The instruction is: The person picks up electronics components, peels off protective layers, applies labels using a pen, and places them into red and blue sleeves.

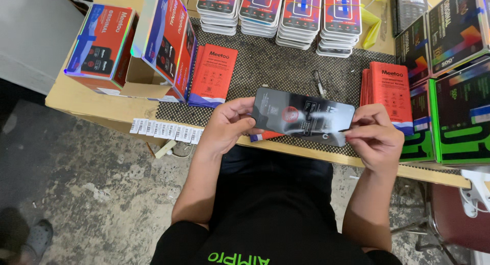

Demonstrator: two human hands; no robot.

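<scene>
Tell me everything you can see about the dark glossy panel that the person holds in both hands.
The dark glossy panel is a thin, flat rectangle with rounded corners, like a phone screen part. Its shiny surface reflects light and carries a round red sticker and small white print. It is held lengthwise, slightly tilted, above the table's front edge. The left hand grips its left end; the right hand pinches its right end near a clear film edge.

A glossy black rectangular screen panel point(303, 117) is held above the woven black table mat point(275, 66), between flat red card sleeves point(213, 75) at left and stacked red card packets point(389, 91) at right.
</scene>
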